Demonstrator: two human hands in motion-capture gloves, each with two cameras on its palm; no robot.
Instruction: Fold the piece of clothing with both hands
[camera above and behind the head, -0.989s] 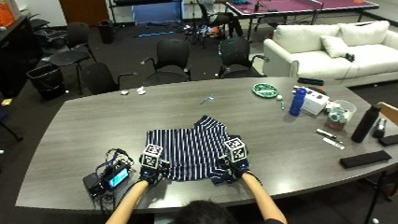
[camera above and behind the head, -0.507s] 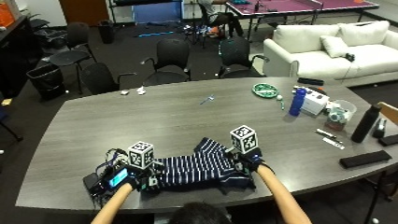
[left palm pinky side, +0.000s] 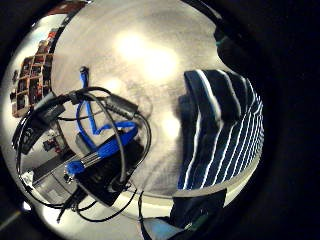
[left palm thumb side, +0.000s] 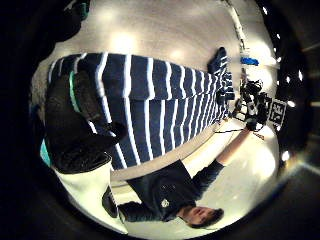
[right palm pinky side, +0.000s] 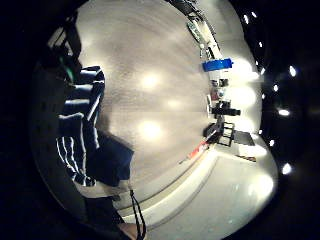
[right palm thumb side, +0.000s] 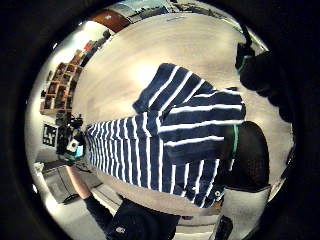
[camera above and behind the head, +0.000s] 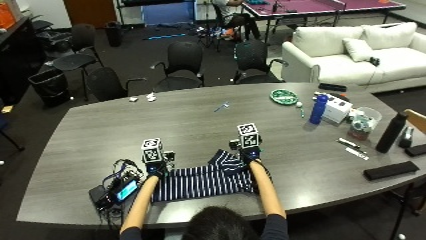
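Lying near the front edge of the grey wood-grain oval table (camera above and behind the head: 200, 117), the navy cotton shirt with thin white stripes (camera above and behind the head: 200, 181) is folded into a low band, one sleeve (camera above and behind the head: 225, 159) jutting away from the person. Its left end is pinched by the left hand (camera above and behind the head: 156, 169), its right end by the right hand (camera above and behind the head: 251, 156). A black device with tangled cables (camera above and behind the head: 114, 189) sits just beside the left hand. Bare tabletop stretches beyond the shirt.
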